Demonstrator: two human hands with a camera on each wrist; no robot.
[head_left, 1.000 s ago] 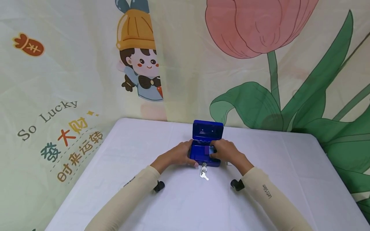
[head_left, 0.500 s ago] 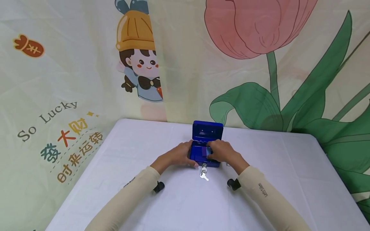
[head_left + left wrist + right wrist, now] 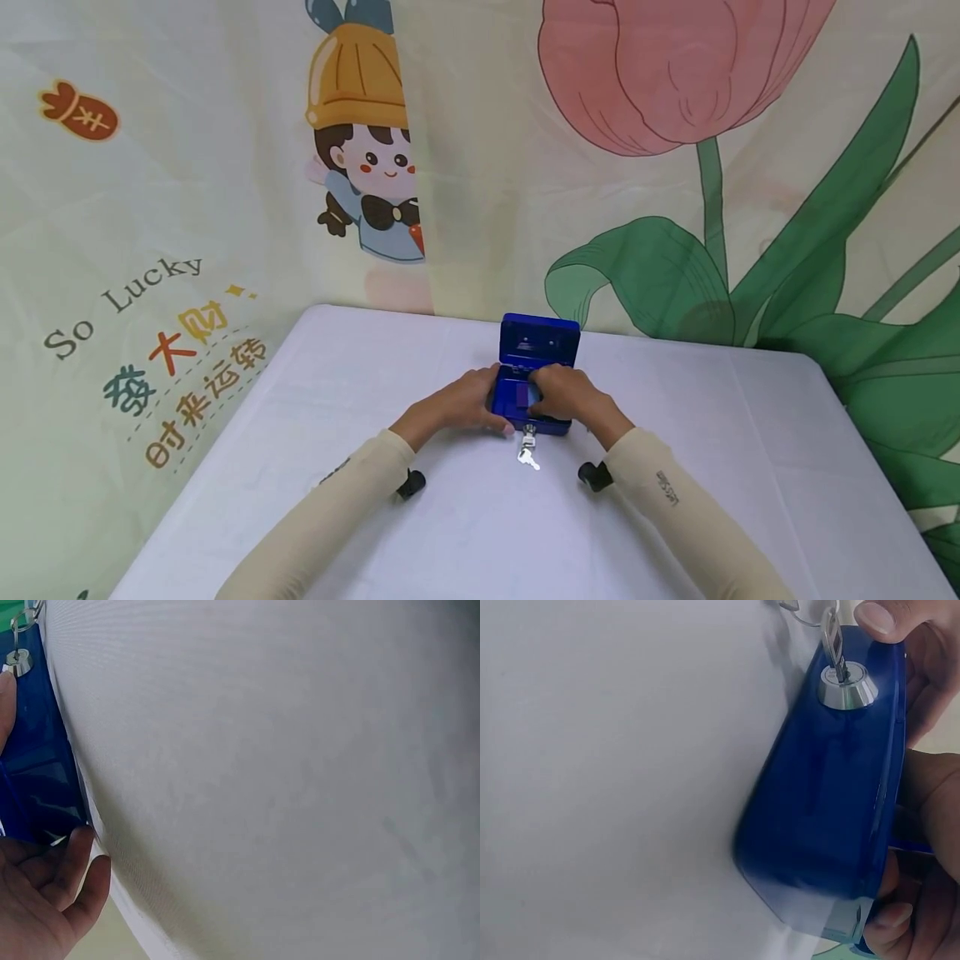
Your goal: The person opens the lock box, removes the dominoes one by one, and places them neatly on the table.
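A blue metal cash box [image 3: 553, 427] stands on the table with its lid [image 3: 538, 340] raised. My left hand [image 3: 474, 400] grips the box's left end, thumb at the front near the lock and fingers round the far side. Inside the box, my right hand [image 3: 570, 393] holds a small purple and light-blue flat piece [image 3: 522, 395] between thumb and fingers; its kind cannot be made out. From the silver lock [image 3: 847, 688] on the front sticks a key [image 3: 832, 637], and a second key [image 3: 528, 460] hangs by a ring and lies on the cloth.
A white cloth covers the table [image 3: 480, 533]. Behind its back edge hangs a printed curtain [image 3: 480, 167] with a tulip and a cartoon figure. A black wrist camera [image 3: 596, 477] sits under the right sleeve, another black camera [image 3: 412, 484] under the left.
My right hand has shifted left inside the box, taking the purple and light-blue piece with it. My left hand and the box have stayed in place.
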